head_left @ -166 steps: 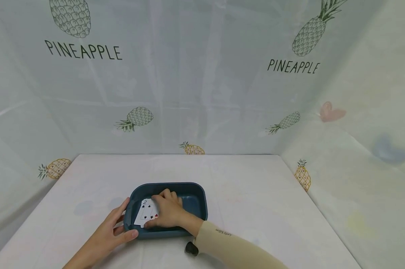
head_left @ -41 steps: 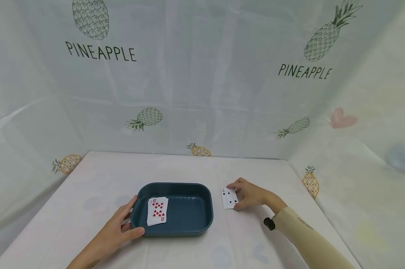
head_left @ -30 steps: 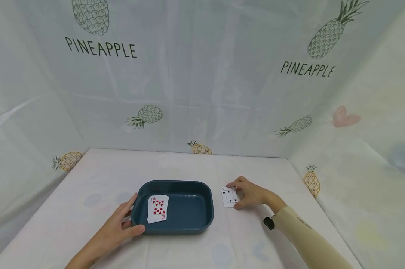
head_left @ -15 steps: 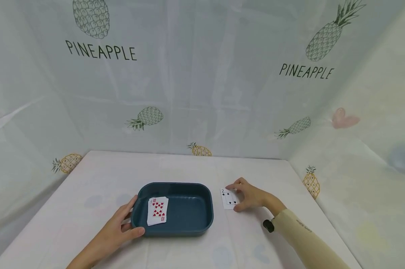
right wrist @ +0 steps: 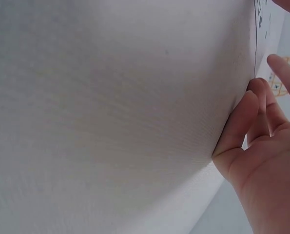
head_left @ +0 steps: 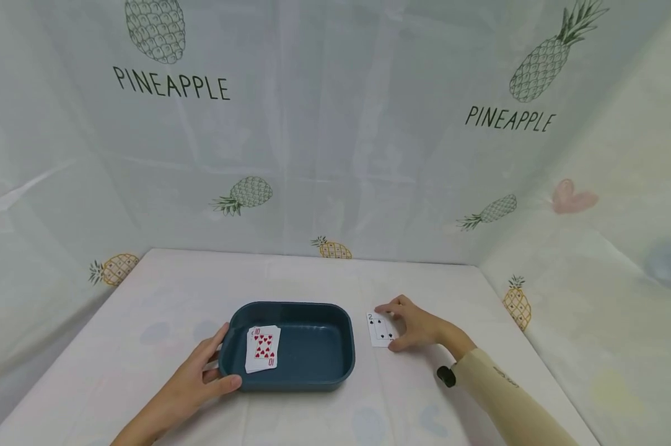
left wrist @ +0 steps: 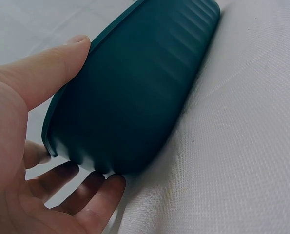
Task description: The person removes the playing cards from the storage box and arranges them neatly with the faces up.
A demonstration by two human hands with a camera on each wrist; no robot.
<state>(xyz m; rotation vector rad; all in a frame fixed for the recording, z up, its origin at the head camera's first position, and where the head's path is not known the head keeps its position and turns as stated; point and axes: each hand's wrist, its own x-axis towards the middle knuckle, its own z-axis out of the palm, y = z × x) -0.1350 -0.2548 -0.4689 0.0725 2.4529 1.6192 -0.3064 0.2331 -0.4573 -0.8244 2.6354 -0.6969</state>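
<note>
My left hand [head_left: 187,384] grips the left end of a dark blue rectangular tray [head_left: 315,353], thumb at its front rim and fingers against the end wall. The left wrist view shows the tray's outer wall [left wrist: 125,87] between them. Inside, at the left, lies a neat stack of playing cards [head_left: 264,349], ten of hearts on top. Right of the tray, my right hand [head_left: 419,325] holds a playing card [head_left: 378,330] marked 2 with black spades by its far and near edges, flat on the table. Whether more cards lie beneath it cannot be told.
A white cloth covers the table [head_left: 290,418]. Behind it hangs a pale curtain [head_left: 335,142] printed with pineapples, and further sheets close off both sides. A dark round object [head_left: 446,376] sits at the right wrist, by the beige sleeve [head_left: 502,390].
Over five seconds ago my right hand was in the tray at the cards marked 2; now it is on the table at the right. Since 1.4 seconds ago, both hands stay nearly still.
</note>
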